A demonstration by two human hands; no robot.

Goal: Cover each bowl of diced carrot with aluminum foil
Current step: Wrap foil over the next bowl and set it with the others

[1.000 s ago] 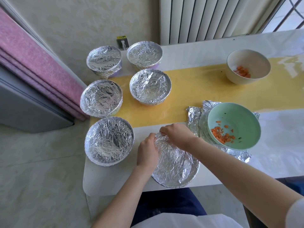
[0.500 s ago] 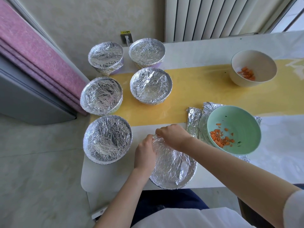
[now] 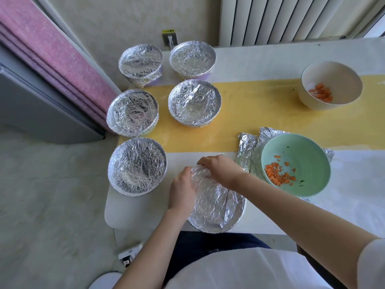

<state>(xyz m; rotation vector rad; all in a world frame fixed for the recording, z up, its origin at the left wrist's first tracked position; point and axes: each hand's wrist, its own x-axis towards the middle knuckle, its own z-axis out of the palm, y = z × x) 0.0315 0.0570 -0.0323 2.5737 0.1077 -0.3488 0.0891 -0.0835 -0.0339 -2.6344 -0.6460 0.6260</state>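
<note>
Five wrapped bowls [image 3: 194,103] are sitting in a cluster on the left end of the table [image 3: 133,213], all capped tight with crinkly foil. A sixth bowl [image 3: 216,209] is sitting at the near edge, right in front of the person. Foil is lying over its whole top, and both hands are working on it. The left hand [image 3: 181,190] is cupping the left side of the rim, fingers close together and curling down over the foil. The right hand [image 3: 220,170] is reaching across to the far rim, fingertips bunched and pinching the foil edge down. Just right of that, a green bowl [image 3: 306,151] with diced carrot [image 3: 278,174] is sitting uncovered on top of a loose foil sheet [image 3: 246,149]. Further back on the yellow strip [image 3: 260,105], a cream bowl [image 3: 329,78] is holding its own little carrot pile [image 3: 320,93], open-topped too and well apart from the rest.
</note>
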